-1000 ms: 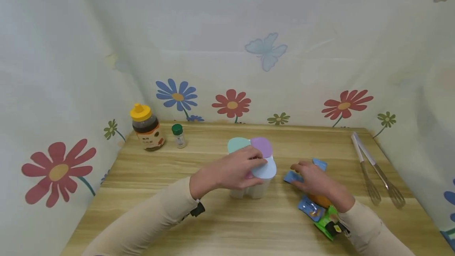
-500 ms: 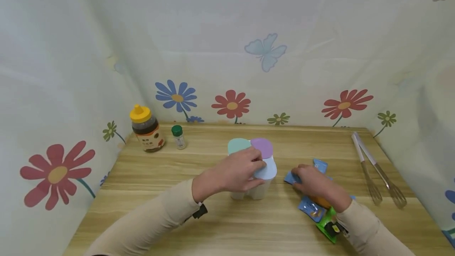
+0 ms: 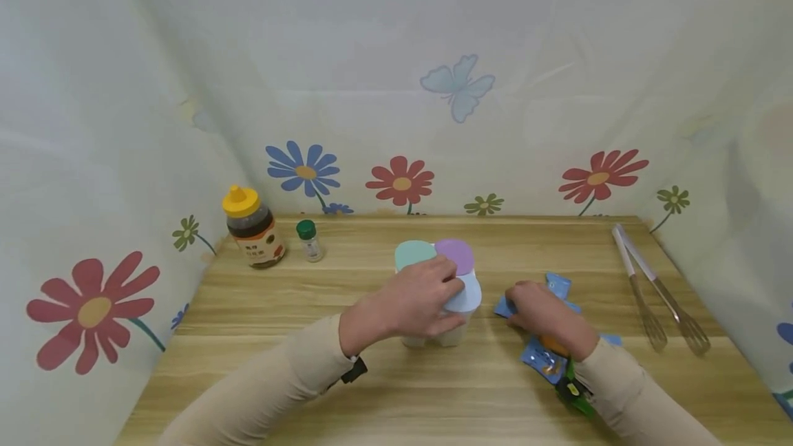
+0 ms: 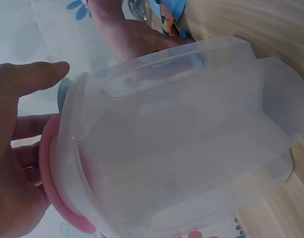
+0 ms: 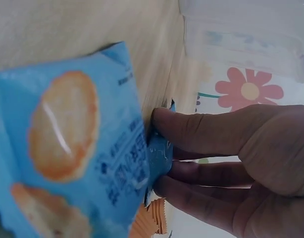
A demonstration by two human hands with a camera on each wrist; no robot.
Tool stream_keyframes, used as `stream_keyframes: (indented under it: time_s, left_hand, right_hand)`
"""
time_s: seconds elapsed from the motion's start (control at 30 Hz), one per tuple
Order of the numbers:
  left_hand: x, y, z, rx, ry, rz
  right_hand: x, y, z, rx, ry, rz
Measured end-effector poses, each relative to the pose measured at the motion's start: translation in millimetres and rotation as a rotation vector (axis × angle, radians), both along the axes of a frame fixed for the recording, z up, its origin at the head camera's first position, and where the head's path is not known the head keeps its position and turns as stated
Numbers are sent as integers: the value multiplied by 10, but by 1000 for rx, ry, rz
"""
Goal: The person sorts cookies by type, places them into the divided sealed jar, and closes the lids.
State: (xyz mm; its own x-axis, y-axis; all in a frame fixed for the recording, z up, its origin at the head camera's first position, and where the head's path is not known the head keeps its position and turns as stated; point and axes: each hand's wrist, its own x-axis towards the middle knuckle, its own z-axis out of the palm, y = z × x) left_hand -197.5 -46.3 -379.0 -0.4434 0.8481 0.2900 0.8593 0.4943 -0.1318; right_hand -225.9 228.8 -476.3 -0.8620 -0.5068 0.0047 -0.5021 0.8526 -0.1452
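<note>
A clear container (image 4: 191, 119) stands upright on the table, topped by mint, purple and pale blue lids (image 3: 463, 294) in the head view and a pink lid (image 4: 50, 163) in the left wrist view. My left hand (image 3: 418, 298) rests over these lids, fingers bent across the top, thumb straight and apart from the rim. Over a pile of snack packets to the right, my right hand (image 3: 545, 308) pinches a small blue snack packet (image 5: 159, 153) between thumb and fingertips. A larger-looking blue packet with a cracker picture (image 5: 68, 129) fills the left of the right wrist view.
A honey jar (image 3: 257, 236) with yellow cap and a green-capped shaker (image 3: 310, 243) stand at the back left. Two whisks (image 3: 644, 288) lie at the right. Around my right wrist are another blue packet (image 3: 545, 361), an orange packet (image 5: 144, 220) and a green one.
My right fingers have closed onto the blue packet, and the hand has tipped downward. The left hand has stayed over the lids, its thumb shifted slightly.
</note>
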Motion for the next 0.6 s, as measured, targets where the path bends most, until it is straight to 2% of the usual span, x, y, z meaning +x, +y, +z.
stream_keyframes:
  time_s: [0.3,0.6]
  left_hand:
    - [27,27,-17,-13,26,39]
    - [6,53,-27,37,-8,58]
  right_hand:
    - [-18,-19,-9,0,0,-24]
    - [-28,66,-54,-47,0,-22]
